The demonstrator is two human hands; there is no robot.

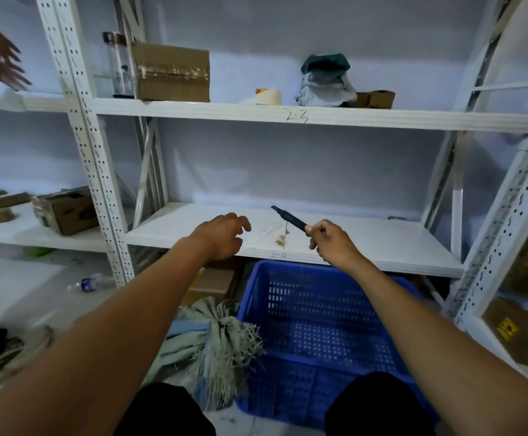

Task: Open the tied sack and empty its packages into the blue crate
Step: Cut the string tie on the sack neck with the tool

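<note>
Tied sack (215, 341) beside blue crate (319, 297)

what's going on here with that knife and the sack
The right hand grips a black cutter above the shelf; the left hand hovers empty beside it. Below, the sack lies tied shut next to the blue crate, which has no packages in it yet.

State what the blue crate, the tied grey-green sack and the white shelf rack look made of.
Blue perforated crate: moulded plastic, matte, with uniform gridded holes. Grey-green tied sack: coarse woven fibre, exact kind unclear; frayed strands at the neck. White shelf rack: likely painted metal, given punched uprights.
</note>
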